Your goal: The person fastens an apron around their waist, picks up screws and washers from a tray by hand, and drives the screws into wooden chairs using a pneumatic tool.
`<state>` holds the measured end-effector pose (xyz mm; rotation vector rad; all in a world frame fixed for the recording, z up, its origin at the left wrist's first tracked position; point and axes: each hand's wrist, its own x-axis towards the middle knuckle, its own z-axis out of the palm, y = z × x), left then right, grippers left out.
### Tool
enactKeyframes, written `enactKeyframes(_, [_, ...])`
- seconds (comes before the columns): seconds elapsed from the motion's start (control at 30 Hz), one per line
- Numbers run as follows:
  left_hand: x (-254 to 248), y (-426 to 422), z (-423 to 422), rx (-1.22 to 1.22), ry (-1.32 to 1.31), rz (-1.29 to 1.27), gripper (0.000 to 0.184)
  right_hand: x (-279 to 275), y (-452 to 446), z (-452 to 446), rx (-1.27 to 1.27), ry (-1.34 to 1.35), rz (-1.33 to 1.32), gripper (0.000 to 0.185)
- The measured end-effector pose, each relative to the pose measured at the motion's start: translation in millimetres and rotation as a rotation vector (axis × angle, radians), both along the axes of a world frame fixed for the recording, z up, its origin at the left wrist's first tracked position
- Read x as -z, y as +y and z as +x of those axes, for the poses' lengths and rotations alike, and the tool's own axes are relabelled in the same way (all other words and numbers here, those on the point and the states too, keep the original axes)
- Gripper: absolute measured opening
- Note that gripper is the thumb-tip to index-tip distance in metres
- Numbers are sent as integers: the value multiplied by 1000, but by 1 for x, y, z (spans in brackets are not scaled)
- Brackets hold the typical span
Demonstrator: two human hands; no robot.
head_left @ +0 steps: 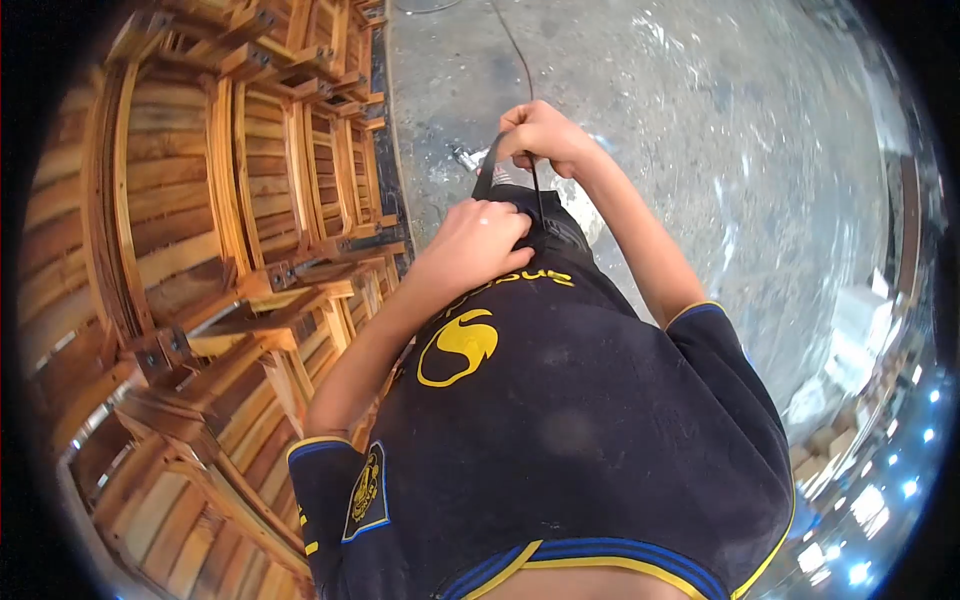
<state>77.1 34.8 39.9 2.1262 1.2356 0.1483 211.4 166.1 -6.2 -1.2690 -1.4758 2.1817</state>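
My right hand is closed on a dark strap, held out in front of my waist. The strap bends over at the fingers and runs down toward my left hand. A thin black cord hangs from below the right fingers to the waist. My left hand lies against my body with its fingers curled into black cloth at the waist; what is under the fingertips is hidden. Over my front hangs a black shirt with yellow lettering and blue-yellow trim.
Stacked wooden furniture frames with slatted panels stand close along my left. A stained grey concrete floor spreads ahead and to the right. A thin cable crosses the floor ahead. Cardboard and pale boxes sit at the far right.
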Motion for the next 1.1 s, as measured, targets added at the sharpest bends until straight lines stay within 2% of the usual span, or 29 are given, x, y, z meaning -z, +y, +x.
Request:
enactKeyframes(0.07, [2,11,18,109,73,4,22,-5,-1,2,70,-51,-7,21])
enactKeyframes(0.13, [14,8,30,93,109,-8,20,-7,-4,7,25,-69,19,21])
enactKeyframes(0.17, [20,5,28,50,-37,1,19,1,-2,17,-41,-64,71,16])
enactKeyframes(0.2, [25,4,27,76,-35,2,19,-5,-3,26,-15,-64,72,16])
enactKeyframes(0.27, [32,-2,26,-48,-242,-44,18,-22,-16,46,11,-62,301,26])
enactKeyframes(0.3, [28,-2,25,-65,-251,-32,17,-22,-18,62,-84,-155,356,39])
enactKeyframes(0.33, [29,-2,24,-54,-250,-39,17,-27,-23,73,-73,-156,350,39])
enactKeyframes(0.4, [33,-6,20,-165,-314,-45,15,-43,-46,88,-222,-463,513,42])
enactKeyframes(0.5, [34,-12,19,-261,-339,-27,13,-44,-77,93,-362,-357,243,46])
enactKeyframes(0.53, [34,-14,19,-276,-335,-33,13,-41,-89,88,-255,-305,498,49])
enactKeyframes(0.6, [35,-15,19,-338,-395,-66,14,-26,-99,75,-190,-322,741,48])
enactKeyframes(0.63, [35,-16,18,-342,-425,-65,14,-25,-99,73,-192,-317,737,48])
enactKeyframes(0.7, [29,-17,12,-316,-434,-97,13,-24,-95,70,-229,-324,506,44])
enactKeyframes(0.73, [27,-15,8,-287,-446,-129,12,-20,-95,68,-225,-322,516,44])
enactKeyframes(0.77, [27,-13,3,-285,-444,-120,12,-13,-99,65,-140,-235,450,41])
enactKeyframes(0.83, [29,-15,-8,-127,-450,71,11,-3,-103,58,-27,-148,289,35])
enactKeyframes(1.0, [33,-23,-25,-104,-418,137,11,2,-106,42,55,-103,94,27])
enactKeyframes(1.07, [29,-24,-30,-27,-367,217,9,8,-106,40,110,-125,6,13])
enactKeyframes(1.1, [29,-33,-37,-25,-368,218,9,6,-106,39,111,-125,8,13])
